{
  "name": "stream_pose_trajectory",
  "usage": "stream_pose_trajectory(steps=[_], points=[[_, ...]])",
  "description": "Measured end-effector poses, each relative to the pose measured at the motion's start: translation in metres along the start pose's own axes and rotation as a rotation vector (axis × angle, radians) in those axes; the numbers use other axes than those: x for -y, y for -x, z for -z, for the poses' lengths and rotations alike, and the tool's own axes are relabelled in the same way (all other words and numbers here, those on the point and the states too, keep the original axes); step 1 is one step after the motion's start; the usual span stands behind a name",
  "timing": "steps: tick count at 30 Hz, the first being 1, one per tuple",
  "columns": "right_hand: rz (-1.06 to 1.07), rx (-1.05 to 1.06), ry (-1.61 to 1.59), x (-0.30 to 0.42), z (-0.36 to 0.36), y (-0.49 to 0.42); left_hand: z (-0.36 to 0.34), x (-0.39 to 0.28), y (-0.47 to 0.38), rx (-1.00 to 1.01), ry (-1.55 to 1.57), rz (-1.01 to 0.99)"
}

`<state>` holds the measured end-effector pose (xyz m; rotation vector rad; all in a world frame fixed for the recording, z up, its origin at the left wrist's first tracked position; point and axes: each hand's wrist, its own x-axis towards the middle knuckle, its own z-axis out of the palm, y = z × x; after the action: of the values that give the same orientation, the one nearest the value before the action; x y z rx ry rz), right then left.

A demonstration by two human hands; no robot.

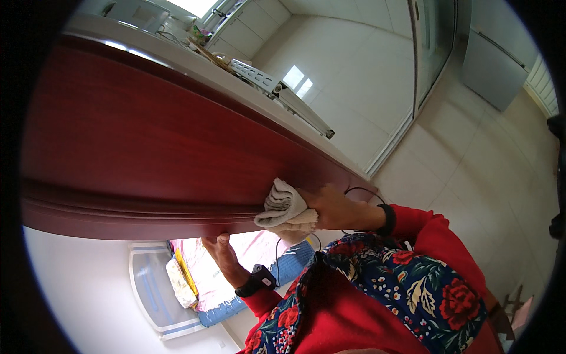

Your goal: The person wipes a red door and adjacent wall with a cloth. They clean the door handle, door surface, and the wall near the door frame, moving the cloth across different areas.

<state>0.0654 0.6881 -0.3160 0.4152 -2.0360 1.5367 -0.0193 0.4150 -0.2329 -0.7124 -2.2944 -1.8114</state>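
My right hand point(329, 205) holds a folded, light grey and beige cloth point(287, 210) against the lower edge of a dark red wooden door point(146, 132). Part of the cloth hangs past the moulded edge, and the fingers behind it are partly hidden. Lower and to the left, my left hand point(223, 252) touches the narrow side of the same door, thumb showing and the other fingers mostly hidden. It holds no loose object that I can see. Both wrists wear black bands, and a small black device sits at the left wrist.
Beyond the door lies a tiled room with a metal folding ladder point(283, 95), white cabinets point(247, 31) and a sliding glass door point(435, 48). A grey refrigerator point(493, 66) stands at the upper right. Below are a bed with a pink cover point(261, 252) and a thin black cable.
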Motion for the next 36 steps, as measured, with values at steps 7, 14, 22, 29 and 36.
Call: stream_pose_trajectory(steps=[7, 14, 22, 29, 36], points=[[-0.141, 0.288, 0.343, -0.048, 0.019, 0.035, 0.002, 0.009, -0.001, 0.004, -0.014, -0.021], [-0.166, 0.333, 0.434, -0.025, 0.025, 0.021, -0.001, 0.007, -0.001, -0.026, -0.005, -0.038], [0.155, -0.299, 0.157, 0.008, 0.043, -0.018, -0.017, 0.009, -0.006, -0.129, 0.033, -0.008], [-0.094, -0.021, 0.402, -0.040, 0.009, 0.042, -0.020, 0.026, -0.003, -0.064, -0.028, -0.041], [-0.415, 0.135, 0.695, -0.084, 0.013, 0.087, -0.035, 0.024, -0.005, -0.117, -0.098, -0.095]])
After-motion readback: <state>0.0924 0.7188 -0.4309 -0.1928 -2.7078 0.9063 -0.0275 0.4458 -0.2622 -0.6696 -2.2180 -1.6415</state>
